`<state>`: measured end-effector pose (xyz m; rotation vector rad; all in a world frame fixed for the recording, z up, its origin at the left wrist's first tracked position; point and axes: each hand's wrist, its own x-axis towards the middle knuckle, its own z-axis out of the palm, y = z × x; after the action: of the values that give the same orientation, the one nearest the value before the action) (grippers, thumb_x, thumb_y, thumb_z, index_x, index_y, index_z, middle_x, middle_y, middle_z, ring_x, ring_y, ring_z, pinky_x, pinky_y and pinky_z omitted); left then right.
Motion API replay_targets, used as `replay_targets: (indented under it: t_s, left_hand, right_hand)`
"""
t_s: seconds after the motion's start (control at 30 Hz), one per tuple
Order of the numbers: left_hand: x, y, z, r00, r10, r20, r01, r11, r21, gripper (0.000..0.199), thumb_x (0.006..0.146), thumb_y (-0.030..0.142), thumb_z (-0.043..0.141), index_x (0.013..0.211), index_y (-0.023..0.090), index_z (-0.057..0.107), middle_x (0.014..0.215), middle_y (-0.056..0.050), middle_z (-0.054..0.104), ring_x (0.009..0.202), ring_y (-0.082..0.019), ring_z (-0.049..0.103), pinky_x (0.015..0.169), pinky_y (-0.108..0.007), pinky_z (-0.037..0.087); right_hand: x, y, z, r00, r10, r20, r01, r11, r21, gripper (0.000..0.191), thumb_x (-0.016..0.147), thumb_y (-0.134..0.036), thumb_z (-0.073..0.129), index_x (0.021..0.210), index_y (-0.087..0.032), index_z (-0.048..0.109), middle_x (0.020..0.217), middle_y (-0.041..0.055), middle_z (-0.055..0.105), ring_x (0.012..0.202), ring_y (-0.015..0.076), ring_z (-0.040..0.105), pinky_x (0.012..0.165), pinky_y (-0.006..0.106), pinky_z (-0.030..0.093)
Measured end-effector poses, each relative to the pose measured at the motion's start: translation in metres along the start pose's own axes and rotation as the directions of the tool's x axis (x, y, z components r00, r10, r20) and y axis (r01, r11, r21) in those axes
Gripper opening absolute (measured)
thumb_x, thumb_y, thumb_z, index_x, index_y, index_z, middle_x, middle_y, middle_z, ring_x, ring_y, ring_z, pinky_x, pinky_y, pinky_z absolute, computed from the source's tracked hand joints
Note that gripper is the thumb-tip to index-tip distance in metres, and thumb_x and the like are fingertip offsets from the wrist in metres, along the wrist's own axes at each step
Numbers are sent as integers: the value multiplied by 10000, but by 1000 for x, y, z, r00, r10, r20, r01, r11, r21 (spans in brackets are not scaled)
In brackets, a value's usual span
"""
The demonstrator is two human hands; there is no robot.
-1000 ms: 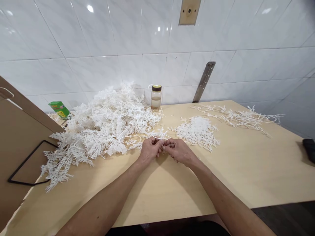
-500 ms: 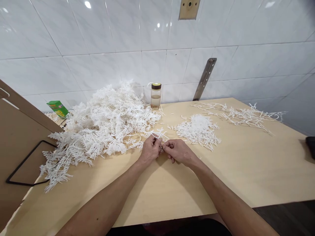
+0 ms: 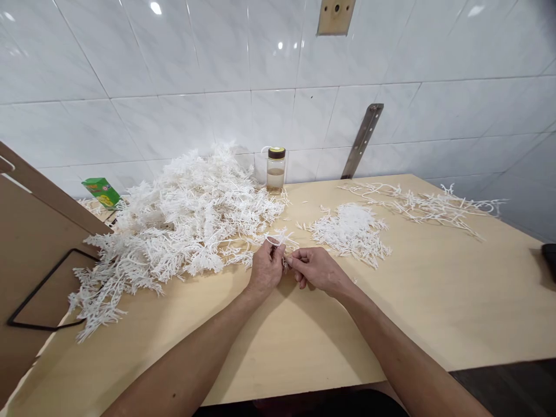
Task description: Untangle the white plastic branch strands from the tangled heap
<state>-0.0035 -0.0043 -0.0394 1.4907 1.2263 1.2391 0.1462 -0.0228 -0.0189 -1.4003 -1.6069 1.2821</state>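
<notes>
My left hand is closed on a thin white branching plastic sprig, whose forked tips show above the fingers. My right hand pinches at the sprig's small ends, thumb against forefinger, right beside the left. The bits between the fingertips are partly hidden. To the left spreads a large heap of white plastic sprigs, its edge reaching close to my left hand. A low pile of short white snipped-looking pieces lies just beyond my right hand.
Bare white stems lie at the back right of the wooden table. A lidded bottle stands by the tiled wall, near a metal bracket. At left are a green box and a brown board; a dark object sits far right.
Both hands stay at almost the same place, still pinched together at the sprig. The fingers have shifted only slightly; the view has moved a touch.
</notes>
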Motion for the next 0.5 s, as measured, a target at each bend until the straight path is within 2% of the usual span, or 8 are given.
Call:
replay_targets:
  t_s: [0.13, 0.23, 0.4, 0.5]
  left_hand:
    - [2, -2, -1, 999, 45, -9, -44, 998, 37, 207, 884, 379, 527, 771, 207, 513, 597, 43, 512, 559, -110, 491, 570, -220, 386]
    - [2, -4, 0, 997, 70, -16, -69, 997, 38, 193, 880, 366, 534, 771, 207, 512, 617, 41, 511, 584, -111, 487, 588, -220, 391]
    - [0, -5, 2, 999, 20, -31, -21, 999, -40, 214, 859, 409, 582, 810, 212, 514, 618, 46, 527, 534, -98, 478, 546, -212, 397]
    - [0, -3, 0, 999, -2, -33, -2, 993, -115, 261, 848, 457, 603, 831, 210, 520, 615, 48, 540, 486, -86, 477, 497, -206, 399]
  right_hand:
    - [0, -1, 1, 1000, -13, 0, 13, 1000, -8, 310, 863, -432, 562, 687, -177, 582, 530, -14, 603, 420, 99, 586, 362, 166, 376]
    - [0, -1, 3, 999, 4, -36, -6, 999, -49, 217, 846, -351, 559, 711, -183, 587, 526, -24, 600, 415, 110, 599, 360, 172, 408]
    - [6, 2, 10, 991, 62, -116, -77, 988, -133, 98, 756, -188, 539, 659, -186, 553, 495, -29, 600, 384, 120, 597, 365, 184, 450]
    - [9, 6, 9, 982, 105, -159, -117, 991, -69, 67, 743, -175, 529, 679, -187, 542, 500, -21, 613, 380, 125, 591, 370, 198, 460]
